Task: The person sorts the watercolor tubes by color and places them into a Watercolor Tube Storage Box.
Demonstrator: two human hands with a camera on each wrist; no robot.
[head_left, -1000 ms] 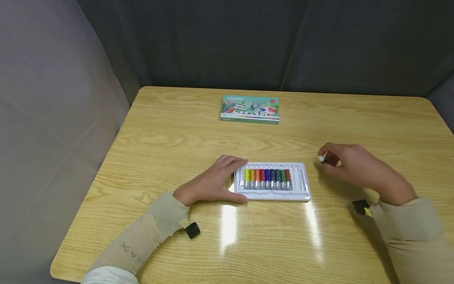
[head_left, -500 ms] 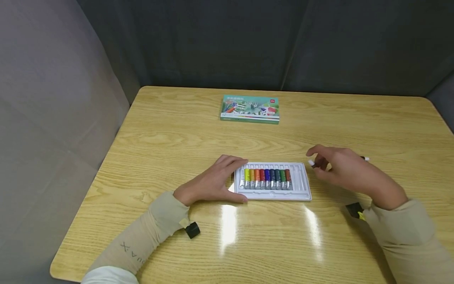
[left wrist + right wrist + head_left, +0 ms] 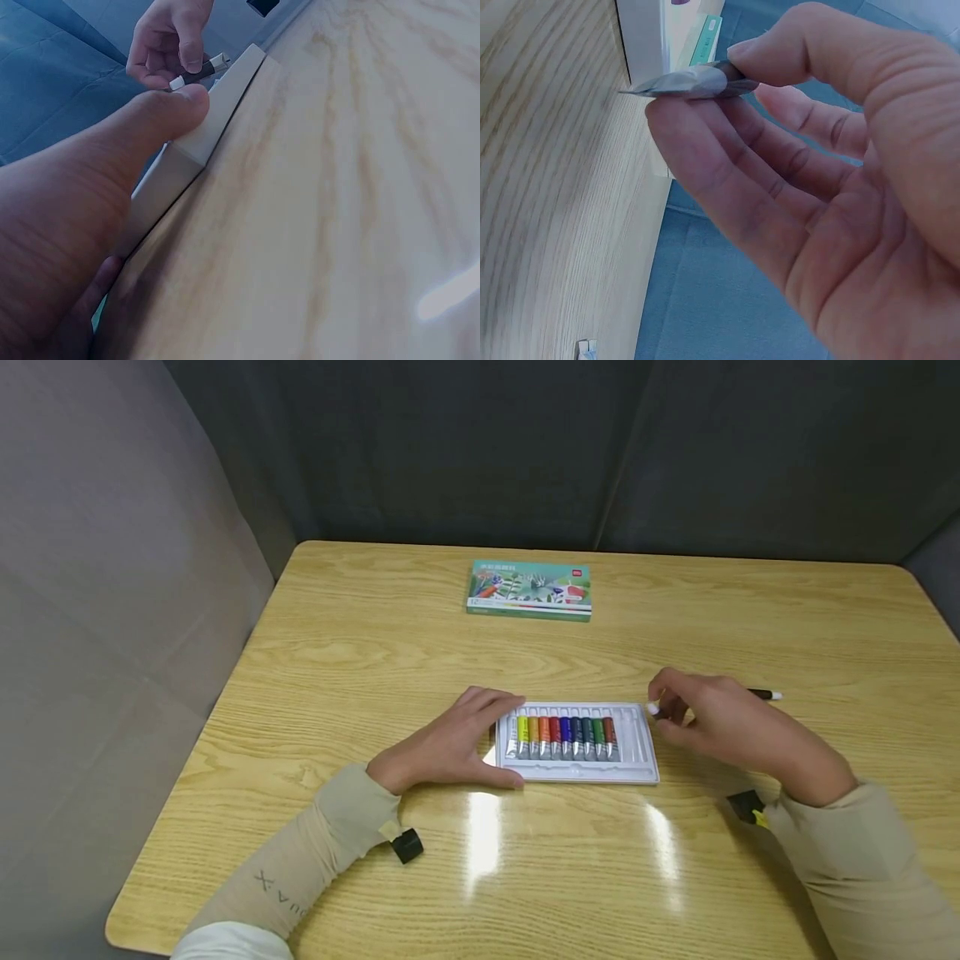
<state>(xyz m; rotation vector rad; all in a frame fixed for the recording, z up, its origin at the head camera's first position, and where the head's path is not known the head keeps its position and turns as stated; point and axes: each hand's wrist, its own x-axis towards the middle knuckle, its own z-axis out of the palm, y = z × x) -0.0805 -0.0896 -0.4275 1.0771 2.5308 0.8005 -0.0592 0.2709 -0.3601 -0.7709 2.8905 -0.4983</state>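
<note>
A white plastic paint tray (image 3: 577,772) lies on the table, holding a row of coloured paint tubes (image 3: 565,739) with bare slots at its right end. My left hand (image 3: 450,739) grips the tray's left end, thumb along the near side and fingers at the far side. At the tray's right edge, my right hand (image 3: 723,718) pinches a paint tube (image 3: 697,81) between thumb and fingertips. This tube has a dark label, a white cap and a flat silver crimped end.
Another dark tube with a white cap (image 3: 765,695) lies on the table behind my right hand. A green printed paint box (image 3: 528,592) rests farther back. Dark curtains (image 3: 465,452) stand beyond the table's far edge, and a grey one (image 3: 112,610) at the left.
My right hand has moved left with the pinched tube, up to the tray's right end. The other dark tube behind it has come into view. My left hand stays on the tray.
</note>
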